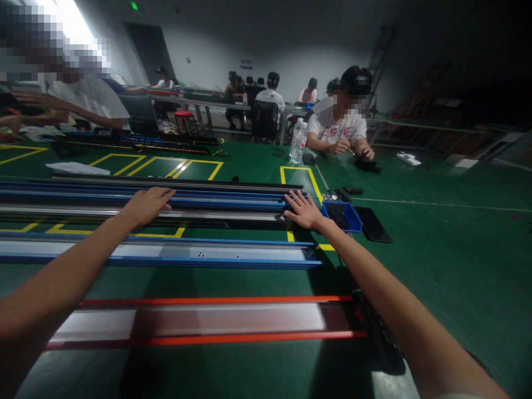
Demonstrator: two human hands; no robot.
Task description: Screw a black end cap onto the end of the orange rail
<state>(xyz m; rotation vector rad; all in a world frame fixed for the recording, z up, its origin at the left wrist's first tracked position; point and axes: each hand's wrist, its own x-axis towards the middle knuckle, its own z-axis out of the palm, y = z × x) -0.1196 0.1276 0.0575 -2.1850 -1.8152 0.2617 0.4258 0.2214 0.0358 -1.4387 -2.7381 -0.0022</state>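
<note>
Across the green table lies a group of long black, blue and silver rails (224,200), side by side. My left hand (146,207) rests over them left of the middle, its fingers stretched to the right and the thumb apart. At their right end my right hand (305,211) is spread flat, fingertips over the rail ends. Neither hand is closed around a rail. Nearer to me lies a single blue-edged rail (249,254) with a pale middle. Closest is an orange-edged rail (233,321), its right end by a black part below my right forearm.
Beside my right hand stands a blue bin (354,219) with dark items, next to a black phone-like slab (374,224). A water bottle (297,143) stands farther back. A co-worker (338,122) handles small things opposite; another person (83,100) is at far left. Yellow tape (180,229) marks the green table.
</note>
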